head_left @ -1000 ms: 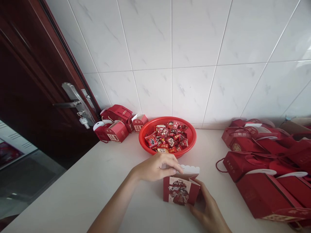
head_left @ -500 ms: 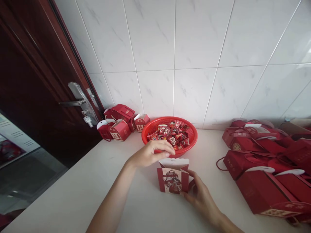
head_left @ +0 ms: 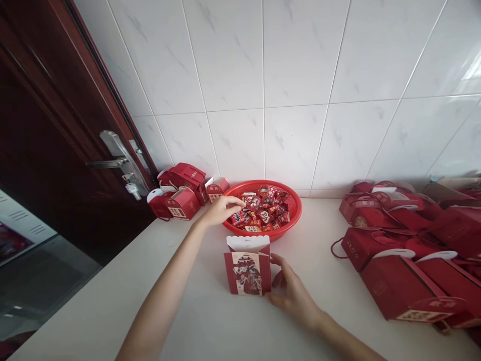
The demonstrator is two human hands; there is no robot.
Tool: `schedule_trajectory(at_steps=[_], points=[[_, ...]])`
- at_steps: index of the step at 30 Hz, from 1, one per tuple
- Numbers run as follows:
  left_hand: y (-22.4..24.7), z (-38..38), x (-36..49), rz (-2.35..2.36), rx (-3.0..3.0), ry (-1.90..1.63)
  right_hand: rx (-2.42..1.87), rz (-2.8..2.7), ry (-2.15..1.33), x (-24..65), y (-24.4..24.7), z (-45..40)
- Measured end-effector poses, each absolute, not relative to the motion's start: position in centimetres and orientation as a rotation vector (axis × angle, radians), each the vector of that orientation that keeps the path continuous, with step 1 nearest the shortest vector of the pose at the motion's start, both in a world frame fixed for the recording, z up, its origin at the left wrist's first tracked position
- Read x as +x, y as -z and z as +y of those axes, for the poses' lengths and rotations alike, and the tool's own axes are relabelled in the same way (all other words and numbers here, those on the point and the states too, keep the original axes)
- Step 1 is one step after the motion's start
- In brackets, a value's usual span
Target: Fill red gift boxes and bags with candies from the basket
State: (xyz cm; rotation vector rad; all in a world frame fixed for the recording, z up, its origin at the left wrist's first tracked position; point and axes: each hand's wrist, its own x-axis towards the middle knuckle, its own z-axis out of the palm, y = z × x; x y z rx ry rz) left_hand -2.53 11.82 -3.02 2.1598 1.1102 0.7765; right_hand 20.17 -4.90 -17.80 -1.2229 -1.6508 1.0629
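Note:
A red gift box (head_left: 249, 271) with an illustrated front stands upright on the white table, its scalloped white top flap raised. My right hand (head_left: 295, 293) grips the box's right side, thumb near the lower front corner and index finger higher at the edge. My left hand (head_left: 221, 210) is over the left rim of a red plastic basket (head_left: 299, 213), its fingers loosely bent and apart, with nothing visible in them. Wrapped candies (head_left: 265, 215), mostly red, lie heaped in the basket behind the box. The inside of the box is hidden from this angle.
Several small red boxes (head_left: 184, 203) are grouped at the back left, beside the dark door (head_left: 48, 165) with keys in its lock. Many larger red boxes (head_left: 409, 286) with cord handles crowd the right side. A tiled wall (head_left: 293, 145) borders the table's back.
My left hand has moved from above the box's opening back and left to the basket. My right hand stays at the box. The view has shifted slightly, moving the box leftward in the picture.

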Motion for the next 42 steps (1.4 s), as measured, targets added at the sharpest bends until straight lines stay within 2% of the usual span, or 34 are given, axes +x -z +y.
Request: schedule_trajectory(at_steps=[6,12,16,20,26,33,39,42], points=[[3.5,13.9,-0.3,1.177,2.329,-0.396,-1.135,-1.618,-0.910,22.1,17.2,-4.0],[5.1,15.2,1.3,1.325,2.505,-0.245,-1.095,-1.573,-0.573,22.9,12.0,-1.5],[6.2,15.5,1.9,1.370,2.517,-0.266,-1.031,-1.610,-0.562,22.2,8.7,1.9],[6.8,15.3,2.2,1.366,2.508,-0.291,-1.045,-1.599,-0.612,21.1,7.5,6.0],[7.3,15.4,2.0,1.369,2.416,-0.289,-1.145,-1.632,-0.632,20.8,8.2,10.3],[7.6,15.6,1.9,1.341,2.329,-0.392,-1.263,-1.699,-0.659,21.2,9.3,11.2],[7.7,15.5,1.6,1.002,1.979,-0.778,-1.308,-1.698,-0.651,21.2,9.6,11.1],[7.7,15.4,1.4,0.916,1.895,-0.846,-1.294,-1.717,-0.658,21.2,9.8,11.1]])
